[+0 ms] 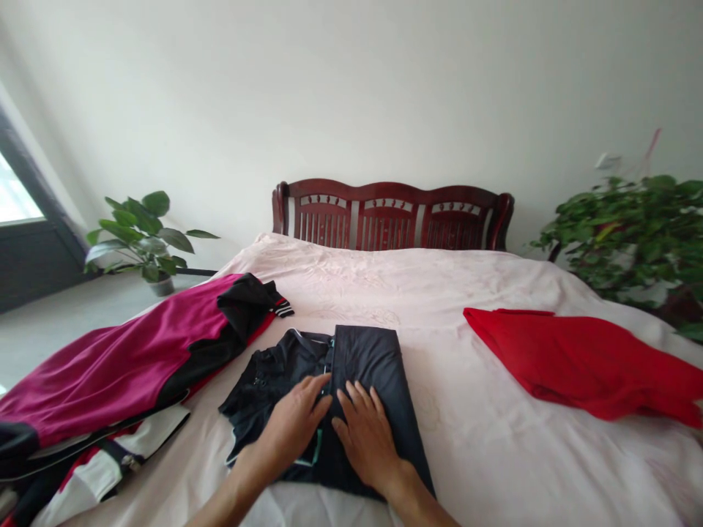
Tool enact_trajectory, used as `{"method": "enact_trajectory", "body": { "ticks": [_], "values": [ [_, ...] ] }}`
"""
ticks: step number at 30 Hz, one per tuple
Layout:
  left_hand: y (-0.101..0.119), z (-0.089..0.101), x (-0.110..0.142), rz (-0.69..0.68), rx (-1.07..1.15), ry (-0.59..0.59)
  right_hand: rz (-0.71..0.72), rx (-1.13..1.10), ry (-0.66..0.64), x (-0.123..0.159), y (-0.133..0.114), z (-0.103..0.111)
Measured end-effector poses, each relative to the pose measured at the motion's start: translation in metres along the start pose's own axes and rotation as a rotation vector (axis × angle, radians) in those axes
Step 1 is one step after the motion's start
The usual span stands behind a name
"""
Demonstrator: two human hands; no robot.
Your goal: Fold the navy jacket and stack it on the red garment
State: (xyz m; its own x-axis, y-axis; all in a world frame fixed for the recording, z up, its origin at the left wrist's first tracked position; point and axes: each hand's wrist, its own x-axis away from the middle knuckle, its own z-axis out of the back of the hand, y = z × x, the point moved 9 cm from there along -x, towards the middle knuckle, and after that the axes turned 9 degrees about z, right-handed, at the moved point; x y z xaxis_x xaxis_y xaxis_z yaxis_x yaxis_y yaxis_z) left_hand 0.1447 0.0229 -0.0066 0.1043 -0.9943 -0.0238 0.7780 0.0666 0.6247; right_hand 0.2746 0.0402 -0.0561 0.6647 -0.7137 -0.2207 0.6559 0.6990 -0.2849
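Note:
A dark navy or black garment (378,351) with thin white piping lies on the bed in front of me, its right part doubled over into a smooth panel. Its left part (263,388) is rumpled, with small hardware at the edge. My left hand (294,417) is at the panel's inner edge, fingers curled and thumb close to them on the cloth; the fingertips are partly hidden. Flat on the folded panel rests my right hand (365,432), fingers spread, holding nothing. A little light green trim shows between the hands.
To the left lies a heap of clothes with a magenta and black jacket (137,351) on top. A red folded garment (582,362) is at the right. Pale pink bedding (439,293) covers the bed up to the wooden headboard (392,212). Potted plants (140,234) stand on both sides.

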Motion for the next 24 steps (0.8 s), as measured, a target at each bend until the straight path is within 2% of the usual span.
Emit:
{"method": "enact_trajectory", "body": {
  "ticks": [2,4,6,8,12,14,17,19,22,24],
  "values": [
    [0.011,-0.025,0.024,-0.108,-0.140,0.004,0.009,-0.016,-0.004,-0.001,0.001,-0.002],
    [0.009,-0.048,0.038,-0.130,-0.294,0.011,0.017,-0.045,-0.031,-0.004,0.003,-0.001],
    [0.002,-0.062,0.043,-0.122,-0.417,0.029,0.012,-0.077,-0.068,-0.011,0.008,0.006],
    [-0.004,-0.066,0.043,-0.126,-0.481,0.047,-0.004,-0.067,-0.048,-0.022,0.015,0.023],
    [-0.009,-0.066,0.042,-0.153,-0.530,0.084,-0.056,0.084,0.135,-0.049,0.042,0.065],
    [-0.009,-0.068,0.043,-0.173,-0.546,0.119,-0.101,0.119,0.094,-0.060,0.061,0.059],
    [-0.011,-0.073,0.044,-0.184,-0.565,0.145,-0.165,0.053,-0.069,-0.069,0.089,0.027],
    [-0.014,-0.075,0.044,-0.181,-0.574,0.139,-0.173,-0.004,-0.106,-0.071,0.099,0.015],
    [-0.015,-0.074,0.043,-0.189,-0.572,0.136,-0.160,-0.027,-0.072,-0.067,0.110,0.021],
    [-0.013,-0.072,0.044,-0.207,-0.566,0.139,-0.253,-0.088,0.069,-0.053,0.127,0.038]
  ]
}}
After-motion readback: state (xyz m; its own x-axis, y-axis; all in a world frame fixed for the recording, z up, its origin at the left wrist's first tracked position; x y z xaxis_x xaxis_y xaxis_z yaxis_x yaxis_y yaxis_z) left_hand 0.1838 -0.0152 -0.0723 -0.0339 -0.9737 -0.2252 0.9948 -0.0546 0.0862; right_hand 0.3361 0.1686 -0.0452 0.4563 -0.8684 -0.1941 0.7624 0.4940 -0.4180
